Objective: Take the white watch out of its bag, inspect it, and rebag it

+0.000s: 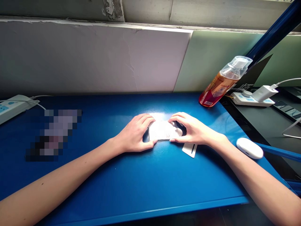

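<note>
A flat, phone-sized white slab [161,130] with a clear, glossy edge lies at the middle of the blue table. Strong glare washes out its surface, so its exact kind cannot be told. My left hand [136,133] closes on its left end, thumb at the near edge and fingers at the far edge. At the opposite end, my right hand [191,128] grips it the same way, beside a small rounded white part. Partly under my right hand, a white card [189,150] with a dark stripe sticks out towards me.
An orange-red bottle [222,84] with a clear cap stands at the back right. Near my right forearm lies a white earbud case [249,148]. Power strips [244,99] with cables sit at both sides. A pixelated object [54,133] lies left. Behind the blue table [141,185] rises a wall.
</note>
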`<state>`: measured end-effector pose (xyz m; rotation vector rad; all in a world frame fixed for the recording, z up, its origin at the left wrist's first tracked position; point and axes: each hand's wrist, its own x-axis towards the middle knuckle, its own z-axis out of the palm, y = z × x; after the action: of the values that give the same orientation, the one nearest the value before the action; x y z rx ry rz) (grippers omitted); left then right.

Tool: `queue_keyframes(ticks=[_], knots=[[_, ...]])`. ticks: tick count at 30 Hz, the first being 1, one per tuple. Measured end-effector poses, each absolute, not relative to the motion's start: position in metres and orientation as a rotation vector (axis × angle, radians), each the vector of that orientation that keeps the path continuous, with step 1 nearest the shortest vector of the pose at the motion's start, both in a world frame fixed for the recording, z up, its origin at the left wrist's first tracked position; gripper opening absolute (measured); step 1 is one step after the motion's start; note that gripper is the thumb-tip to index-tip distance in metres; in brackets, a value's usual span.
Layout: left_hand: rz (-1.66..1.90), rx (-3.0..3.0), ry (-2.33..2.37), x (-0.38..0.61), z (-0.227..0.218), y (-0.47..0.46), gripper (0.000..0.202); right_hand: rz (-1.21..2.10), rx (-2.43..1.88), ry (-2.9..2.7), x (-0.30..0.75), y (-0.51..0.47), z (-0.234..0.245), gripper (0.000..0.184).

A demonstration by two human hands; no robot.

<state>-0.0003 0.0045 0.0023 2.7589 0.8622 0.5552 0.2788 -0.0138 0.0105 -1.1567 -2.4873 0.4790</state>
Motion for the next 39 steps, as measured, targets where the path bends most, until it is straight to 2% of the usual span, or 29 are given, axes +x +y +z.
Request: queue_keyframes(ticks=[6,14,27,39], knots=[[0.552,2.751,0.909,0.000,0.002,0.004,0.068,0.505,-1.147,-2.517,0.281,-0.014,0.015,0.059],[0.534,2.752,0.930,-0.003,0.002,0.004,0.069,0.502,-1.157,-2.544,0.283,-0.013,0.018,0.060],[0.535,2.675,0.948,-0.004,0.003,0.009,0.063,0.486,-1.179,-2.591,0.293,-0.010,0.021,0.089],[0.553,2.655,0.941,-0.005,0.003,0.010,0.076,0.493,-1.221,-2.610,0.294,-0.010,0.020,0.086]])
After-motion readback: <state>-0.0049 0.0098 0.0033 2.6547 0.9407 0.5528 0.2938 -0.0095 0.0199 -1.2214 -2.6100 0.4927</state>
